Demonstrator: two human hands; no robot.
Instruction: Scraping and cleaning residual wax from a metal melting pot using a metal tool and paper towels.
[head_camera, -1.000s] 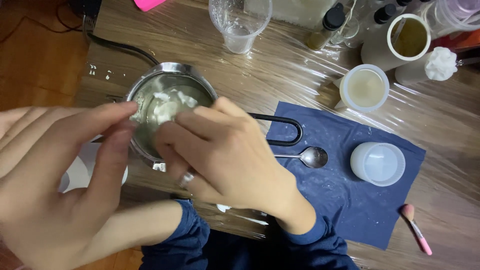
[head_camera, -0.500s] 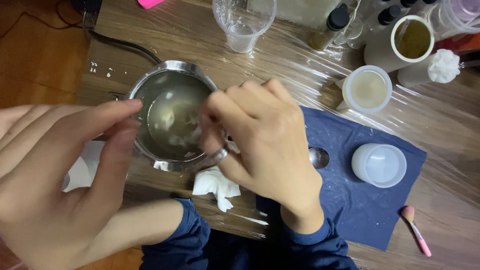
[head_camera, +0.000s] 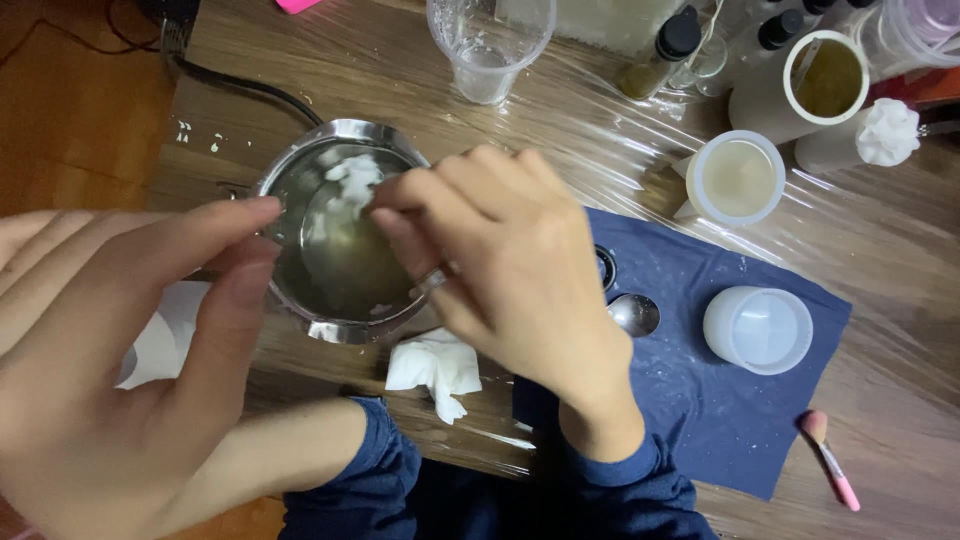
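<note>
Glossy metal pot (head_camera: 330, 325), matt cloth (head_camera: 720, 400)

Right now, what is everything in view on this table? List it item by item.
Metal pot: 1, silver, centre-left, with black handle.
White wad: 1, inside the pot, at the right hand's fingertips.
Crumpled tissue: 1, white, on the table just below the pot.
Cloth: 1, dark blue, right of the pot.
Spoon: 1, silver, on the cloth.
Lidded tub: 1, translucent white, on the cloth.
Small brush: 1, pink, lower right.
Clear cup: 1, top centre.
Cup of pale liquid: 1, white, upper right.
Black cable: 1, upper left.
Left hand: touching the pot's rim.
Right hand: over the pot, pinching the wad.
</note>
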